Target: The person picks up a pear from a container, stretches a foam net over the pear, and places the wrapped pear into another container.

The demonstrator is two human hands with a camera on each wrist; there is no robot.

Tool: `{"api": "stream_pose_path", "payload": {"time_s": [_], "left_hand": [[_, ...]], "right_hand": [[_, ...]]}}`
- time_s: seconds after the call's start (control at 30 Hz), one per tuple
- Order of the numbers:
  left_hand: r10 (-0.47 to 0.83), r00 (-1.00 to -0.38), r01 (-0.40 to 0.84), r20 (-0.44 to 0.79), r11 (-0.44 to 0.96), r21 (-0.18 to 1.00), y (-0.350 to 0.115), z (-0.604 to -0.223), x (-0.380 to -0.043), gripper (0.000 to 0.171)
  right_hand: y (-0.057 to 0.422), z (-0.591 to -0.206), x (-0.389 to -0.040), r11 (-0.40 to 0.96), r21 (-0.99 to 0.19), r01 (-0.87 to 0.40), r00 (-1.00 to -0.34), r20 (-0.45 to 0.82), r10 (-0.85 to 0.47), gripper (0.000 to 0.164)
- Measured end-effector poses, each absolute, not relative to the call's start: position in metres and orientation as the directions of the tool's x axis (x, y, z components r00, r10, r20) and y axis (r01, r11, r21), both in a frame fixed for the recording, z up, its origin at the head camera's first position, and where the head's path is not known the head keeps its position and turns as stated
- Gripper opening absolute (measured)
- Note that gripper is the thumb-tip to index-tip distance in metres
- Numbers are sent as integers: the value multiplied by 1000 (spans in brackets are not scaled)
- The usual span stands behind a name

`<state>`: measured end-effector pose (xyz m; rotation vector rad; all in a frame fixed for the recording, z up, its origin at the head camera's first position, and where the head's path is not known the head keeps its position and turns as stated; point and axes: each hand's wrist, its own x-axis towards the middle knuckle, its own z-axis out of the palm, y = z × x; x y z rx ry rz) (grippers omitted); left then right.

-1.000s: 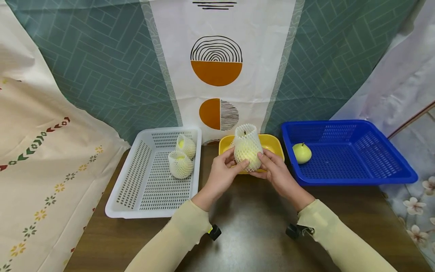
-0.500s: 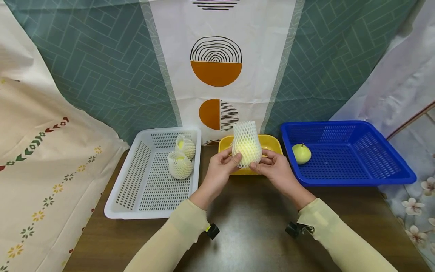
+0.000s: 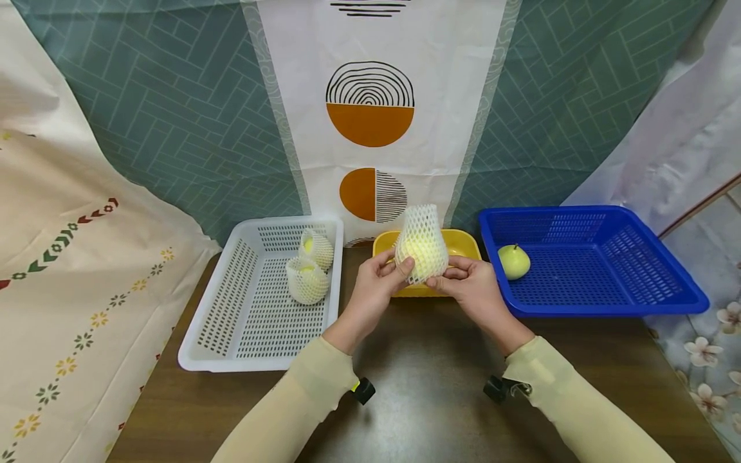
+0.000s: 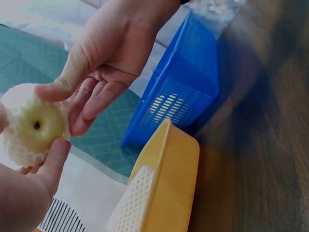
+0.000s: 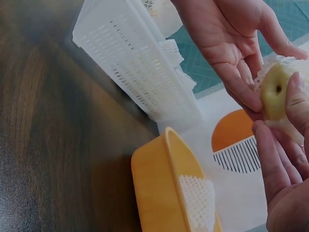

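Between both hands, above the yellow basket (image 3: pixel 463 243), is a pear (image 4: pixel 48 128) in a white foam net sleeve (image 3: pixel 421 225). The loose end of the sleeve stands up above the fruit. My left hand (image 3: pixel 375 286) grips the wrapped pear from the left, thumb in front. My right hand (image 3: pixel 476 290) holds its right side, thumb low near the sleeve's bottom edge. In the left wrist view the pear's dimpled underside shows bare inside the sleeve opening. Part of the pear is hidden by fingers and netting.
A white basket (image 3: pixel 231 321) on the left holds two pears in foam nets (image 3: pixel 307 281). In the blue basket (image 3: pixel 585 276) on the right lies one bare pear (image 3: pixel 514 262). Inside the yellow basket is more white foam netting (image 5: pixel 198 198). All stand on a dark wooden table (image 3: pixel 428 399).
The wrapped pear has tipped so its sleeve's open top no longer faces the head camera. The right thumb has slid down toward the bottom of the sleeve. The baskets stay put.
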<state>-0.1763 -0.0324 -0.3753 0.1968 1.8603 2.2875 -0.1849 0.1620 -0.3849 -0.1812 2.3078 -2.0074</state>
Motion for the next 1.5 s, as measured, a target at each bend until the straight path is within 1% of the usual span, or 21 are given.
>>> {"api": "stream_pose_path", "payload": {"time_s": [0.17, 0.27, 0.37, 0.47, 0.77, 0.93, 1.0, 1.1, 1.2, 1.27, 1.4, 1.5], "left_hand": [[171, -985, -56, -21, -201, 978, -30, -375, -177, 63], [136, -990, -50, -23, -204, 978, -29, -375, -177, 62], [100, -995, -37, -20, -175, 984, -28, -373, -176, 60], [85, -996, -34, -22, -148, 988, -26, -372, -177, 58], [154, -988, -22, 2, -151, 988, -26, -374, -176, 54], [196, -980, -4, 27, -155, 988, -29, -373, -176, 61], [213, -976, 11, 46, -164, 986, -30, -371, -176, 62], [225, -972, 23, 63, -173, 985, -31, -368, -176, 60], [220, -974, 9, 51, -186, 983, -32, -365, -176, 56], [221, -974, -12, 38, -221, 975, -33, -363, -176, 54], [250, -968, -45, 35, -308, 950, -34, -363, -177, 53], [273, -962, -63, 26, -311, 948, -33, -365, -177, 55]], "right_hand": [[161, -381, -183, 112, -993, -34, -990, 18, -140, 55], [162, -381, -182, 80, -996, -41, -980, 24, -198, 56], [163, -381, -182, 16, -998, -54, -961, 48, -273, 53], [164, -380, -182, -38, -998, -41, -950, 50, -309, 53], [164, -377, -184, -89, -996, 25, -950, 4, -313, 53], [164, -378, -184, -106, -993, 44, -954, -11, -299, 55], [163, -379, -184, -104, -994, 37, -957, -5, -289, 54], [161, -378, -183, -75, -997, 7, -959, 14, -282, 52], [161, -377, -182, -17, -999, -49, -952, 51, -301, 46], [162, -376, -182, 17, -996, -90, -945, 80, -316, 43], [165, -374, -183, 65, -990, -126, -940, 98, -327, 51], [164, -375, -185, 37, -993, -115, -931, 95, -352, 48]]}}
